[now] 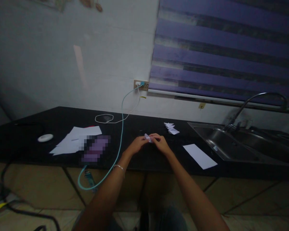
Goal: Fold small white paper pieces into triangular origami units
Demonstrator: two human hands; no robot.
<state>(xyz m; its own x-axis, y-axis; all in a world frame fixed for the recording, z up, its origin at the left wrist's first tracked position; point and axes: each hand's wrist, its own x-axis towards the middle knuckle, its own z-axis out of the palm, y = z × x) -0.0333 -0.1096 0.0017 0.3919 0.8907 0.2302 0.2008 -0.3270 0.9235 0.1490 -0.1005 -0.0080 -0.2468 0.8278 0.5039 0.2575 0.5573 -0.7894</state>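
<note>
Both my hands meet over the black counter (62, 115) near its front edge. My left hand (136, 145) and my right hand (160, 142) pinch a small folded piece of white paper (148, 137) between their fingertips, just above the counter. A thin bracelet (119, 167) circles my left wrist. A few small folded white paper pieces (171, 128) lie behind my right hand. A flat white paper strip (199, 156) lies to the right of my right arm.
A steel sink (233, 144) with a curved tap (262, 96) is at the right. Loose white sheets (74, 139) and a round white disc (45, 138) lie at the left. A teal cable (121, 128) and a white cable (104, 118) run from a wall socket (141, 84). Purple blinds hang above.
</note>
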